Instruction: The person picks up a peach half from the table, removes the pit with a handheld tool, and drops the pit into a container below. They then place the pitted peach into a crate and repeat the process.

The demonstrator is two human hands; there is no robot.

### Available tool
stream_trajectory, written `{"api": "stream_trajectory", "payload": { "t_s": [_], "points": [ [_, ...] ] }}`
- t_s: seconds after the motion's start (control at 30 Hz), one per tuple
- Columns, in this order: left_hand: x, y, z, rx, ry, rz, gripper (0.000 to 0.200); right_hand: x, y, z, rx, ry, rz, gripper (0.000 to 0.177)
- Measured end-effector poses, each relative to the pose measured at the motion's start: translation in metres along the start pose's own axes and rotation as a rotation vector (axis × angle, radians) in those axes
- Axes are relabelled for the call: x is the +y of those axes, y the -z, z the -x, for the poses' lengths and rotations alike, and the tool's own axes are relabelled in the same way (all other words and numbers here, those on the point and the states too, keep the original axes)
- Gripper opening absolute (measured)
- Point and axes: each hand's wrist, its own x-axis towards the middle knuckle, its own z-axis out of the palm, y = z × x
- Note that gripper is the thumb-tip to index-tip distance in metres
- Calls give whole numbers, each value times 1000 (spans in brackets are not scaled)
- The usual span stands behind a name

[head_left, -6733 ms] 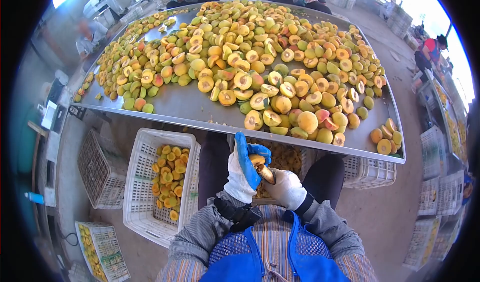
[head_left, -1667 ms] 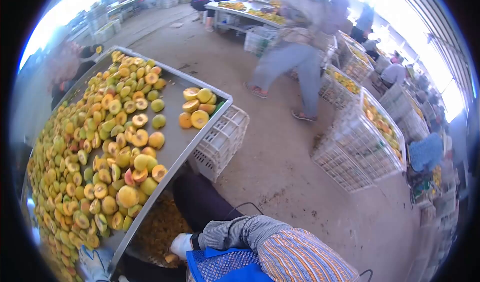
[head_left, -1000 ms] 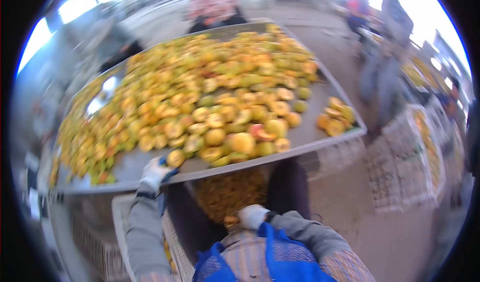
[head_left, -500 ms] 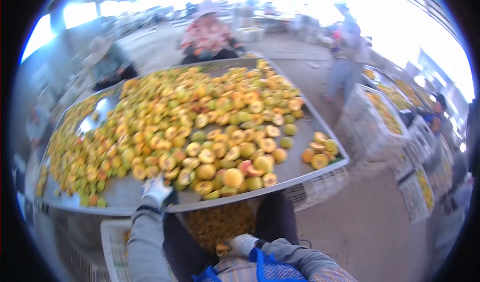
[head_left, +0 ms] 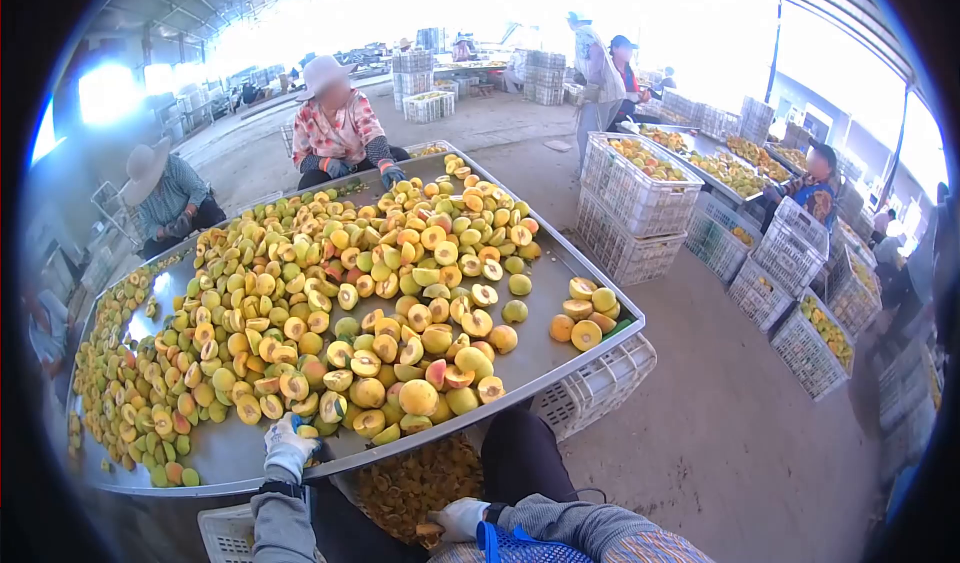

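My left hand (head_left: pixel 287 445), in a white glove, is at the near edge of the metal table (head_left: pixel 235 460). Its fingers are curled at a cut peach half (head_left: pixel 307 431) on the front of the pile. Low over my lap, my right hand (head_left: pixel 461 519), also gloved, is closed around a small orange-brown piece (head_left: pixel 429 534) whose kind I cannot make out. Halved yellow peaches (head_left: pixel 366 363) cover much of the table, many with the cut face up. Between my legs lies a mass of brownish scraps (head_left: pixel 415 478).
A small group of peach halves (head_left: pixel 586 313) sits at the table's right corner. White crates (head_left: pixel 595 388) stand under the table, with stacked fruit crates (head_left: pixel 640 198) to the right. Two co-workers sit across the table, one in a patterned shirt (head_left: pixel 340 128); other people are further back.
My view has turned right and sharpened, so the table appears further left and lower. My left hand stays by the same front part of the pile; my right hand remains over my lap.
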Motion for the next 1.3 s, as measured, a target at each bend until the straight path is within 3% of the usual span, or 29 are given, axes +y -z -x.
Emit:
{"api": "stream_trajectory", "payload": {
  "t_s": [0.03, 0.1, 0.13, 0.17, 0.23, 0.27, 0.3, 0.33, 0.37, 0.4, 0.5, 0.57, 0.7, 0.77, 0.83, 0.9, 0.93, 1.0, 1.03, 1.1, 1.27, 1.3],
  "points": [
    [-2, -4, 1, 0, 0, 1, 53, -2, 3, 3, 0, -1, 1, 42],
    [-9, -13, 5, 267, 69, 748, 56, -6, 5, 8, 82, -25, -27, 42],
    [-8, -15, 3, 238, -6, 1300, 56, -6, 4, 6, 73, -23, -30, 42],
    [-16, -16, 14, 194, 67, 1431, 37, -3, 2, 2, 95, -36, -7, 46],
    [25, 26, 71, 168, 77, 1682, 38, 3, 4, -7, 126, -34, 7, 49],
    [37, 28, 84, 139, 84, 1731, 31, -8, 19, 5, 197, -14, -50, 37],
    [37, 25, 97, 132, 109, 1774, 32, -11, 28, 4, 192, -38, -28, 39],
    [26, 4, 100, 128, -78, 1597, 46, -15, 34, 6, 277, -73, -138, 40],
    [33, 5, 109, -43, 130, 2016, 50, -20, 42, 12, 372, -4, -291, 40],
    [39, 4, 119, -73, 17, 2043, 50, -33, 52, 19, 437, 45, -352, 41],
    [63, 7, 145, -118, 83, 2051, 49, -65, 79, 39, 567, 133, -382, 47],
    [76, 7, 159, -97, 32, 1969, 49, -76, 85, 46, 490, 88, -387, 50],
    [95, 0, 172, -27, -102, 1930, 49, -78, 79, 49, 535, 71, -215, 51],
    [101, 5, 178, -33, -191, 1763, 48, -77, 77, 51, 537, 76, -212, 49],
    [106, 5, 180, -37, -158, 1780, 46, -76, 78, 53, 533, 57, -199, 47],
    [109, 5, 181, 133, -320, 1443, 26, -75, 78, 54, 532, 39, -186, 46],
    [111, 6, 182, 131, -322, 1443, 26, -75, 76, 55, 546, 24, -177, 42],
    [118, 6, 183, -88, -101, 1976, 29, -72, 73, 54, 564, 4, -172, 39],
    [118, 4, 182, -96, -100, 1975, 29, -68, 69, 50, 538, -16, -184, 35],
    [118, -4, 178, -154, 92, 2104, 51, -60, 62, 44, 510, -39, -198, 32],
    [119, -13, 179, -172, 208, 2051, 52, -48, 49, 36, 485, -70, -197, 26],
    [120, -14, 175, -197, 247, 2054, 52, -46, 46, 38, 367, -38, -381, 27]
  ]
}}
